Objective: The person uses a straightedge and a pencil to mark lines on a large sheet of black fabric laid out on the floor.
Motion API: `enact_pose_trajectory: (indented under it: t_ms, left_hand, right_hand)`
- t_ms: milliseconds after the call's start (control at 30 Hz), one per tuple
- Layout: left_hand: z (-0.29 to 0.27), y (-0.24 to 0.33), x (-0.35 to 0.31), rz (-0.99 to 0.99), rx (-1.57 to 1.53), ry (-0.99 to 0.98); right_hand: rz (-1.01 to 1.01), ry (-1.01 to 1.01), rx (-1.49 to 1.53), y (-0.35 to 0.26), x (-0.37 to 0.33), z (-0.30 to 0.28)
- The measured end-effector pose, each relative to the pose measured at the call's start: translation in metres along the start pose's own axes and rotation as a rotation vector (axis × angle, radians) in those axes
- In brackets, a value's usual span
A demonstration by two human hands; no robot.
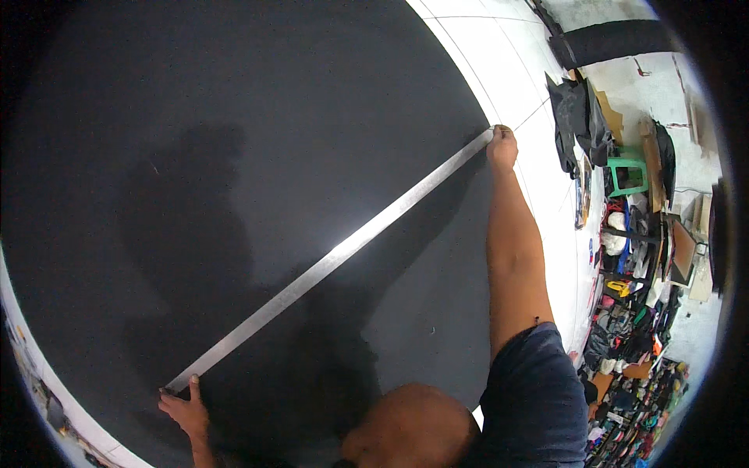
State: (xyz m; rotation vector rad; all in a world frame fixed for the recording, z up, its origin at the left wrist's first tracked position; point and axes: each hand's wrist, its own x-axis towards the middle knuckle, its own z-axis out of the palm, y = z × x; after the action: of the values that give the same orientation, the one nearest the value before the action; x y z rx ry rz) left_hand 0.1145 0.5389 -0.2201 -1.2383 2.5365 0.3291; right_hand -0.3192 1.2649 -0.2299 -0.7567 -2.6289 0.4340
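Note:
A long metal straightedge (336,255) lies slantwise across a wide dark grey sheet (343,93), from the lower left up to the sheet's right edge. At its near left end is my left hand (186,413), with the thumb on one side and the fingers round the other. My right hand (503,148), its arm stretched far out, is closed on the far right end, where the sheet meets the pale floor. The fingertips of my right hand are partly hidden. Shadows of my body and arm fall across the sheet.
White tiled floor (538,179) borders the sheet on the right. Beyond it stand a green stool (626,173), black sheet pieces (577,117) and a big heap of mixed goods (632,398). A black roll (616,43) is at the upper right. My bare knee (417,429) rests at the bottom.

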Motion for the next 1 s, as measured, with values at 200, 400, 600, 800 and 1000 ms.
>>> enact_pose_trajectory:
  t_ms: [200, 400, 600, 800, 1000]
  left_hand:
    - [-0.003, 0.006, -0.001, 0.002, 0.026, -0.020]
    - [-0.012, 0.015, -0.013, -0.006, -0.048, 0.067]
    - [-0.014, 0.025, -0.024, -0.073, 0.007, 0.097]
    - [-0.017, 0.029, 0.006, -0.077, -0.006, 0.165]
    - [-0.071, 0.040, 0.084, -0.019, 0.105, 0.290]
  right_hand:
    - [-0.070, 0.074, 0.198, -0.058, -0.072, -0.012]
    - [-0.556, -0.214, 0.129, -0.089, -0.244, -0.034]
    - [-0.476, -0.336, 0.119, -0.100, -0.283, -0.042]
    - [-0.522, -0.346, 0.096, -0.124, -0.273, -0.028]
    - [-0.630, -0.384, 0.151, -0.183, -0.270, -0.010]
